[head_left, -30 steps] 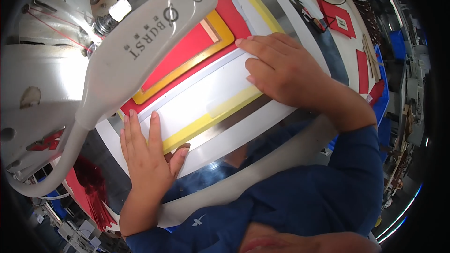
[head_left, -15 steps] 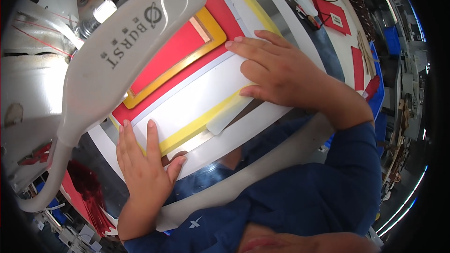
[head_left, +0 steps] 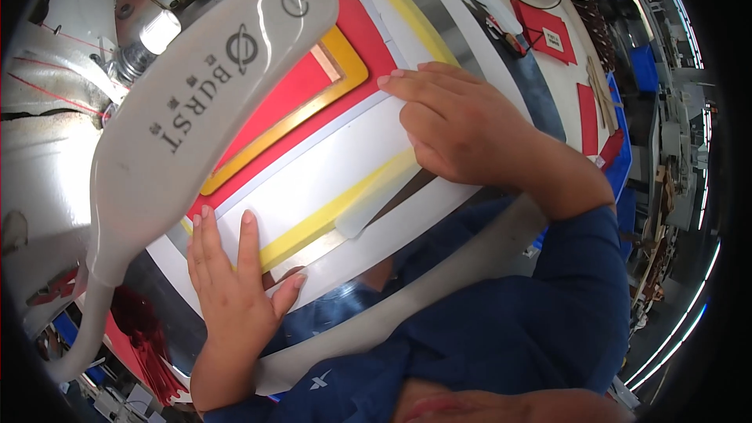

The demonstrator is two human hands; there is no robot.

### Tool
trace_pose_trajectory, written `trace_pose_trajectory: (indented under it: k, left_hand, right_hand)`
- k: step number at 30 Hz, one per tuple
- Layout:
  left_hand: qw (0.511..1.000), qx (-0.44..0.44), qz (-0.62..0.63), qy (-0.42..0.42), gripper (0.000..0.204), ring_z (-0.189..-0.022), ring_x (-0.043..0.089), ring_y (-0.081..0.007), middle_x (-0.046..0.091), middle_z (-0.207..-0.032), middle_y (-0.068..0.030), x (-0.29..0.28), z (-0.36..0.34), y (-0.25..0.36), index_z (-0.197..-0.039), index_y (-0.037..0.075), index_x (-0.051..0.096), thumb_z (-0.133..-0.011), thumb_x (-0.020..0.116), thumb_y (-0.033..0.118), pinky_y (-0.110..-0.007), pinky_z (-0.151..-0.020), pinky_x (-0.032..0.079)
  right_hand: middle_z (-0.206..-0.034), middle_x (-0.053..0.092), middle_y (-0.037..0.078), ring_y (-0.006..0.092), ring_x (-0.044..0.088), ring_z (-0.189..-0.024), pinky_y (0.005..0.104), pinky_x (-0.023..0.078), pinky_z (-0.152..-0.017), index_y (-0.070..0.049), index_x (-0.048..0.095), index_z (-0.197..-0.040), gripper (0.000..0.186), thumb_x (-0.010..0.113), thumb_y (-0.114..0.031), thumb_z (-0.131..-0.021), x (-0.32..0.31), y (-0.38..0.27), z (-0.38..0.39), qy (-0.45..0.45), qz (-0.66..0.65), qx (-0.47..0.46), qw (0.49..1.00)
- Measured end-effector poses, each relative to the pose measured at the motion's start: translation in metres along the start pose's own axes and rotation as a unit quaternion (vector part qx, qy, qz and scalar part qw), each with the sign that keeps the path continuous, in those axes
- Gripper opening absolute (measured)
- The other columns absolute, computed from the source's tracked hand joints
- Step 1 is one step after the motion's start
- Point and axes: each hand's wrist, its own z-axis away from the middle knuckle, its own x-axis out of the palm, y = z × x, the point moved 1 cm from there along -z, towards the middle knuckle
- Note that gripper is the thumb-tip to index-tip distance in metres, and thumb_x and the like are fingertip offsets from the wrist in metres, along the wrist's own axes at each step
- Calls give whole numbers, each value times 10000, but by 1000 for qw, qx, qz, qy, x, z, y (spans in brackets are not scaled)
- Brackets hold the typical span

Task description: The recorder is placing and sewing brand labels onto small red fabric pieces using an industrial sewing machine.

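A red sheet [head_left: 381,35] lies on a white board [head_left: 313,168] bordered with yellow tape [head_left: 309,239]. On the red sheet sits a golden-yellow rectangular frame [head_left: 357,63], partly hidden by a white lamp head. My left hand [head_left: 235,290] rests with fingers apart at the board's near left corner, its fingertips by the red sheet's lower left edge. At the other end, my right hand [head_left: 462,125] has its fingers stretched out flat, fingertips touching the red sheet's right edge. Its thumb is mostly tucked from sight. Neither hand appears to grip anything.
The white lamp head [head_left: 207,98] with printing hangs over the left part of the work. A lit machine [head_left: 66,110] stands at far left. On the right are red pieces [head_left: 548,31], a cable and blue bins [head_left: 645,66]. Dark red material [head_left: 145,337] hangs at lower left.
My right thumb has drawn in from the yellow tape under the hand. My left hand keeps its place at the corner. The whole view has shifted slightly.
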Motion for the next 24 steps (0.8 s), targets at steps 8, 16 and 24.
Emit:
trace_pose_trajectory:
  k: [8, 16, 24]
  left_hand:
    - [1000, 10, -10, -4, 891, -1442, 416, -603, 376, -1598, -417, -1, -1, -1, -1602, 56, 481, -946, 715, 611, -665, -1171, 352]
    - [999, -32, -37, 24, 935, -1382, 499, -557, 447, -1548, -397, -6, 4, 0, -1578, 50, 514, -866, 805, 580, -620, -1116, 408]
    - [997, 9, 3, 77, 976, -1299, 555, -497, 518, -1462, -336, -2, -7, 4, -1527, 46, 563, -768, 864, 581, -581, -1062, 454]
  right_hand:
    - [-1359, 683, 265, 420, 658, -1283, 520, 466, -1180, -4, 651, -1040, 186, 678, -72, -869, -1, -2, -2, -16, -6, -11, 1000]
    - [-1458, 638, 230, 401, 617, -1356, 534, 469, -1183, -22, 593, -948, 207, 761, -112, -866, -4, -5, -10, -64, -25, 13, 998]
    - [-1468, 622, 241, 411, 619, -1334, 518, 470, -1155, -16, 598, -981, 259, 800, -125, -860, -8, 0, 0, -76, -22, 6, 997]
